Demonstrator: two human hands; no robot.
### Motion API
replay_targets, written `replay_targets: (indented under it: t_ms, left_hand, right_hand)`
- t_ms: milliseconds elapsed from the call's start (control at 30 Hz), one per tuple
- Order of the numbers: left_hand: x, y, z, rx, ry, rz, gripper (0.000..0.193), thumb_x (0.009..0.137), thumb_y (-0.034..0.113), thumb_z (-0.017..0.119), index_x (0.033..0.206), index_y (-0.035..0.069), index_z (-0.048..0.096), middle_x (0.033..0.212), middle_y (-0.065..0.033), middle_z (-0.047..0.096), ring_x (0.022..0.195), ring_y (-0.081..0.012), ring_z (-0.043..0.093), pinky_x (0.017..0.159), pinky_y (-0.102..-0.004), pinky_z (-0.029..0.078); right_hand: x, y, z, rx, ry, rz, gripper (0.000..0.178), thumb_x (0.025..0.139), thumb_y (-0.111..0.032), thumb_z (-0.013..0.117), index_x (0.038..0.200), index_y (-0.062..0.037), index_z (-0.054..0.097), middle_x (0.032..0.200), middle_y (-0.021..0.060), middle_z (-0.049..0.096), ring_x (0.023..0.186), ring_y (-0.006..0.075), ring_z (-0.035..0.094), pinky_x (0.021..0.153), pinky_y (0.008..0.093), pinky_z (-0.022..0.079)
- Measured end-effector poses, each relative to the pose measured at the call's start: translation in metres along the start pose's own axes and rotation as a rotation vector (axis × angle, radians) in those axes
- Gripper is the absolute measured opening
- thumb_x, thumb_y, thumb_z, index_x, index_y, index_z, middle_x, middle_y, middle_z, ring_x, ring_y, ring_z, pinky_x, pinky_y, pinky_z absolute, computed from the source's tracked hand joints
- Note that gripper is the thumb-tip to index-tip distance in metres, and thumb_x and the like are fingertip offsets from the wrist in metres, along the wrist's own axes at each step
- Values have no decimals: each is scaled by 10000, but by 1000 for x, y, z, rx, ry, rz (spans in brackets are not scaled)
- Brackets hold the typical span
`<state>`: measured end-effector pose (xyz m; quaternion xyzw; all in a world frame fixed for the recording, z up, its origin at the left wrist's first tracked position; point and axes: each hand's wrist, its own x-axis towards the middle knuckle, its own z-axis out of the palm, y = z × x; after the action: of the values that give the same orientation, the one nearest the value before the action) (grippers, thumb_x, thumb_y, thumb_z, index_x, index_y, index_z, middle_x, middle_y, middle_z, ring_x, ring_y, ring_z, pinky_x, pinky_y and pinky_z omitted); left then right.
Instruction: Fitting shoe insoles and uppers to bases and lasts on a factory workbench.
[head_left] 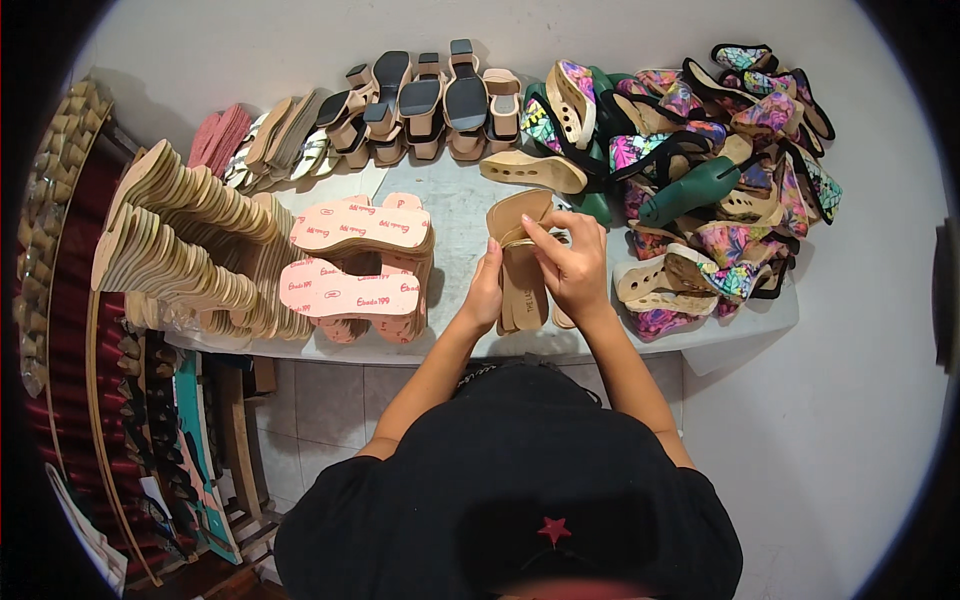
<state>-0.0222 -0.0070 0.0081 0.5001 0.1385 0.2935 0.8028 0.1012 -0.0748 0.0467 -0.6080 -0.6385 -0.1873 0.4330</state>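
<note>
Brown insole (520, 208) up in both hands, above the near-middle stretch of the table (455, 225), over flat brown pieces (522, 290) bearing dark print. Pink-and-cream soles (355, 226) stacked well to its left, a tan footbed (532, 172) just beyond, patterned shoes (655, 155) heaped to the right.

Left hand (486, 288): thumb along the insole's left edge; fingers behind largely hidden, grip looks light. Right hand (572, 262): thumb and forefinger drawn together at the insole's right side, seemingly pinching it, other fingers curled; exact contact hidden by the hand itself.

Handling, by judgement: thin sheet, light, bendy rather than stiff, likely to flex if held at one end only. Smooth face may slide a little under dry fingertips; creasing a likelier harm than breaking. Best hold — opposite long edges, near the middle, thumbs on top.

Lie: broad rounded end points away from the person, leaning slightly right; long axis runs roughly away from the body. Near end cannot be told from the printed pieces below — the two overlap in this view
</note>
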Motion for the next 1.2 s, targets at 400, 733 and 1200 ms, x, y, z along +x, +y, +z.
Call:
replay_targets:
  t_ms: [400, 733, 1200]
  left_hand:
    - [6, -4, 9, 91, -21, 53, 555, 974, 420, 160, 1228, 2, 423, 1120, -116, 545, 1000, -173, 548, 870, -303, 443]
    - [9, -5, 13, 113, 29, 80, 596, 971, 438, 157, 1163, -26, 477, 1050, -127, 575, 946, -179, 562, 846, -303, 447]
    - [17, -29, 8, 206, 62, 42, 583, 967, 448, 217, 1154, -43, 471, 1034, -118, 575, 908, -159, 553, 803, -280, 448]
  right_hand:
    - [1, 9, -9, 35, 8, 0, 344, 663, -96, 686, 1001, -130, 636, 903, 19, 545, 847, 203, 515, 777, 350, 347]
    - [5, 15, -14, 115, -194, 86, 297, 648, -119, 704, 919, -88, 587, 927, 47, 523, 878, 235, 490, 767, 378, 344]
    - [24, 41, -32, 181, -174, 22, 290, 674, -98, 691, 959, -117, 639, 816, 11, 574, 802, 196, 530, 741, 338, 355]
